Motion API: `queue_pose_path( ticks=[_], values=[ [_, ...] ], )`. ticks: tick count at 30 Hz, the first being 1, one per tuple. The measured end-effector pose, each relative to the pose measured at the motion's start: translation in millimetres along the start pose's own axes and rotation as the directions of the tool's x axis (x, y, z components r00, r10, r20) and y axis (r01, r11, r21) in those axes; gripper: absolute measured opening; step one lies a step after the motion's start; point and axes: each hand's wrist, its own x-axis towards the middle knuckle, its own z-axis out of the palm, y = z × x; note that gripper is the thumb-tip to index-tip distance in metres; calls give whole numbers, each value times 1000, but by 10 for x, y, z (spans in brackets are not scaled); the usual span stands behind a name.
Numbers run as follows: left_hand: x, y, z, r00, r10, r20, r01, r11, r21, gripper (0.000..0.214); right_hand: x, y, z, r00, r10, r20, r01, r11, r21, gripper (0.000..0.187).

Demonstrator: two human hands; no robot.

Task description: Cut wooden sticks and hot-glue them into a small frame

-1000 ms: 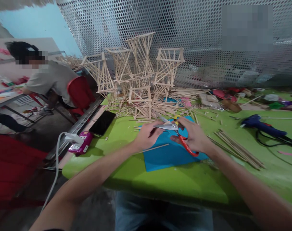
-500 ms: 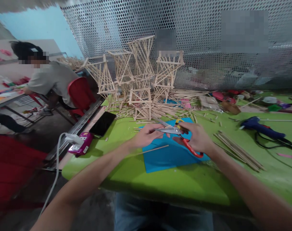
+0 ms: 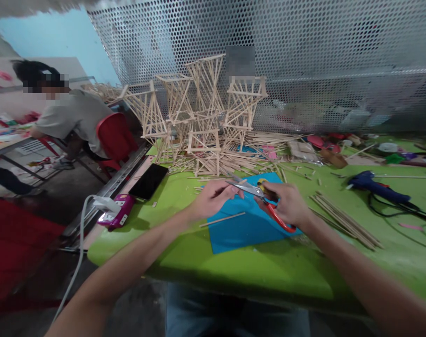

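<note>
My right hand [image 3: 286, 203] is wrapped round the red handles of a pair of scissors [image 3: 260, 194] whose metal blades point left. My left hand [image 3: 213, 196] pinches a thin wooden stick at the blades, above a blue sheet [image 3: 241, 229] on the green table [image 3: 184, 260]. Another loose stick [image 3: 222, 219] lies on the sheet's left edge below my left hand.
Wooden stick towers [image 3: 202, 112] and a heap of sticks stand behind. A black phone [image 3: 148, 180] and a pink power strip [image 3: 115, 210] lie left. A stick bundle [image 3: 342, 220] and a blue glue gun [image 3: 377, 185] lie right. A person [image 3: 68, 117] sits at far left.
My right hand has shifted slightly right and down with the scissors, and the blades now show a small gap. My left hand stays pinched at the blades.
</note>
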Motion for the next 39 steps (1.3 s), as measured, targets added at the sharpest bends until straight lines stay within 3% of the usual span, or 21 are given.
queue_pose_path(
  ticks=[7,12,15,28,39],
  values=[
    [21,-20,33,996,20,-82,-14,997,73,49,30,9,80,999,-9,-50,10,1000,12,35],
    [4,-41,110,964,98,-247,-15,949,316,45,88,-94,150,1000,21,-22,-20,999,40,32],
    [-20,-56,144,960,127,-250,-19,919,394,42,93,-135,152,1000,-7,-13,8,998,58,33],
    [-48,-48,153,968,96,-232,-3,928,373,41,49,-140,122,997,-34,-64,36,999,35,31],
    [-10,100,94,969,8,-247,67,953,294,44,29,-61,94,1000,12,24,-13,999,40,31]
  ],
)
